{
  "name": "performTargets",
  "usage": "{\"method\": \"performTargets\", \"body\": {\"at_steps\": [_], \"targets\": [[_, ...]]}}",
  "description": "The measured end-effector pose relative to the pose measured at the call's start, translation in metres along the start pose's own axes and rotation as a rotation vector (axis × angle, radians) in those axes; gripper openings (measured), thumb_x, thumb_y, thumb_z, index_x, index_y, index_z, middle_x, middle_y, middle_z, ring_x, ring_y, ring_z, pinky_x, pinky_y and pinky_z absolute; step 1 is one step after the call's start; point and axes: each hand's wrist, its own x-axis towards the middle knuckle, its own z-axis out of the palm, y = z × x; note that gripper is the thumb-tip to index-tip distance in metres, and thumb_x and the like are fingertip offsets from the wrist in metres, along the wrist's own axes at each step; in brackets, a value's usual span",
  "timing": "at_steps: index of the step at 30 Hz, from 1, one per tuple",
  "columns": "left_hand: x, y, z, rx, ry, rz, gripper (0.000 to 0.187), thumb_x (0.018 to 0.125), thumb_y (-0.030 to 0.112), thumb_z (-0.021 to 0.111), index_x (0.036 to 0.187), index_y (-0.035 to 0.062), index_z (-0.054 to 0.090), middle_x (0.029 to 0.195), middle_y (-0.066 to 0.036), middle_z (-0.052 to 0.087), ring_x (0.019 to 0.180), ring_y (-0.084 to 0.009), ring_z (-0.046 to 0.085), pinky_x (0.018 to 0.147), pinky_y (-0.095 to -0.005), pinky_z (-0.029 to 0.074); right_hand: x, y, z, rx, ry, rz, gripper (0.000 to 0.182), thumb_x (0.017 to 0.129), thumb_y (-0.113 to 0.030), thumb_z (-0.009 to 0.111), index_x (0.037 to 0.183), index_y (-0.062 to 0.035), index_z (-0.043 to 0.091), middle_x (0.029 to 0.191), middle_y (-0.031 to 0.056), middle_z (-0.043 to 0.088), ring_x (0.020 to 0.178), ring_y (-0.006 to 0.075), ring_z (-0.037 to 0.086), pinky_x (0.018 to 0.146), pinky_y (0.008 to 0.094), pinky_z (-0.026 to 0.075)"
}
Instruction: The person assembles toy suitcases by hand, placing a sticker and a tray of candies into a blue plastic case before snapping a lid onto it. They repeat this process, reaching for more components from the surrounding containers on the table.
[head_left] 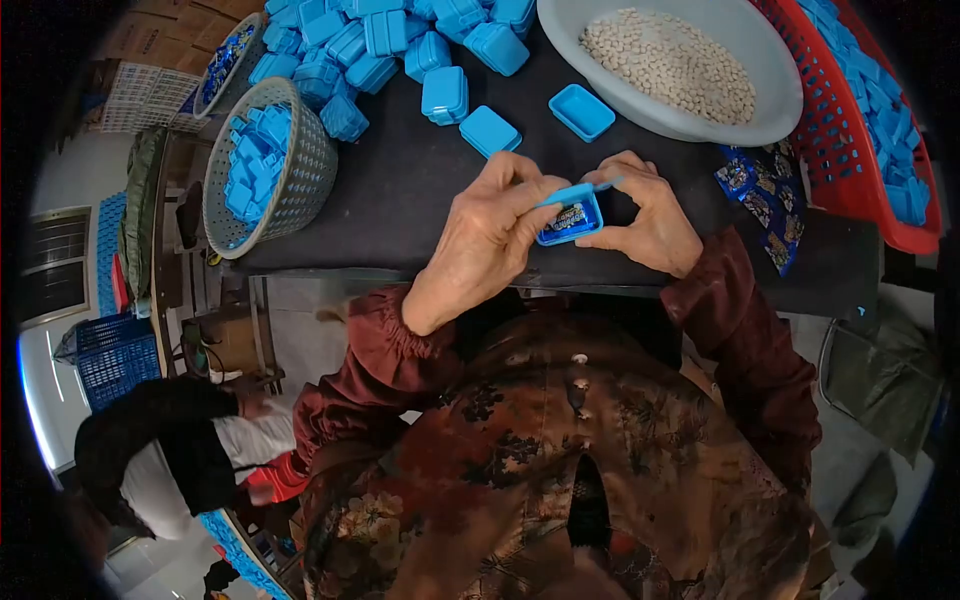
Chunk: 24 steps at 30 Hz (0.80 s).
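Hands meet at the bench (400, 200) edge: your left hand (485, 240) and right hand (645, 215) pinch a small blue box (568, 218), fingers closed on its rim and lid, a packet inside. Light, stiff, likely slick plastic; best gripped by its side walls.

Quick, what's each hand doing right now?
Left hand: closed on the small blue plastic box with a printed packet inside.
Right hand: gripping the same box at its lid.
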Motion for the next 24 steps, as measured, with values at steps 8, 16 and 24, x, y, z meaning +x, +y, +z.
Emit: {"method": "performTargets", "body": {"at_steps": [8,16,24], "targets": [[-0.006,0.002,0.018,-0.224,0.207,-0.166,0.017,0.084,0.006,0.067,0.1,0.0011,0.067,0.086,-0.008,0.063,0.082,-0.0136,0.055,0.067,-0.0278,0.046,0.0,0.001,0.0,0.036,-0.028,0.02,0.046,0.058,-0.02,0.083,0.098,-0.0081,0.063,0.093,0.0035,0.057,0.093,0.0205,0.052,0.088,0.0375,0.033],[-0.011,0.003,0.034,0.046,0.348,-0.042,0.021,0.078,0.002,0.071,0.099,-0.0006,0.066,0.102,-0.012,0.057,0.082,-0.0199,0.053,0.071,-0.0324,0.045,0.001,-0.001,0.0,0.054,-0.009,0.017,0.042,0.058,-0.016,0.082,0.095,-0.0097,0.064,0.089,0.0021,0.06,0.092,0.0203,0.052,0.086,0.0369,0.034],[-0.014,0.009,0.028,0.325,0.261,0.144,0.04,0.068,0.006,0.078,0.104,-0.0034,0.064,0.103,-0.014,0.06,0.08,-0.0249,0.05,0.068,-0.034,0.044,0.001,0.0,0.001,0.035,0.001,-0.013,0.042,0.058,-0.015,0.083,0.094,-0.0082,0.063,0.088,0.0021,0.059,0.091,0.0197,0.053,0.085,0.0354,0.035]]}}
